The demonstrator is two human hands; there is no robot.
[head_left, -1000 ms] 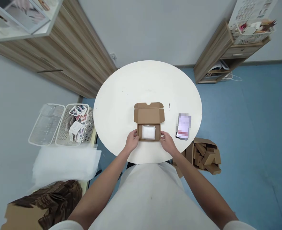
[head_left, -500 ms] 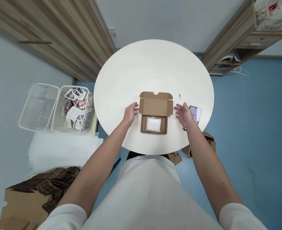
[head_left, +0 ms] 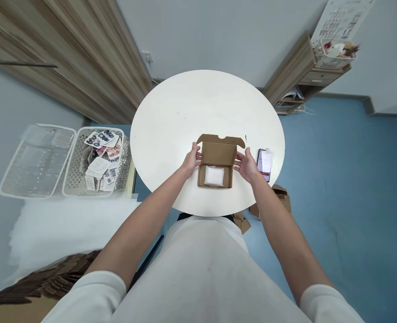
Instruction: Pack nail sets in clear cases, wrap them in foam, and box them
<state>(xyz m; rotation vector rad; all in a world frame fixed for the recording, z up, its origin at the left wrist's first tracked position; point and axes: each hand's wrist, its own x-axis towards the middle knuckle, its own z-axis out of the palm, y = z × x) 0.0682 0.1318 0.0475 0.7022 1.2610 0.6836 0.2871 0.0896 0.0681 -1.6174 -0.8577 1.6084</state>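
Observation:
A brown cardboard box (head_left: 201, 178) stands on the white round table in front of me, its lid (head_left: 218, 152) tilted up at the back. Inside lies a white wrapped packet (head_left: 214, 176). My left hand (head_left: 191, 160) is at the lid's left side, thumb up, fingers curled against the side flap. On the opposite side my right hand (head_left: 246, 165) has its fingers bent onto the right flap. Between them the two hands hold the lid by its edges. Part of each side flap is hidden by fingers.
A phone (head_left: 264, 165) with a pale blurred patch over it lies right of my right hand on the table (head_left: 212, 98). Left of the table are a basket of cards (head_left: 71, 170) and a clear-looking bin (head_left: 28, 170). Cardboard (head_left: 279, 197) sits on the floor at right.
Both hands have moved inward from beside the box onto the lid's side flaps. The lid has tilted up and its flaps have turned inward. The camera view has shifted.

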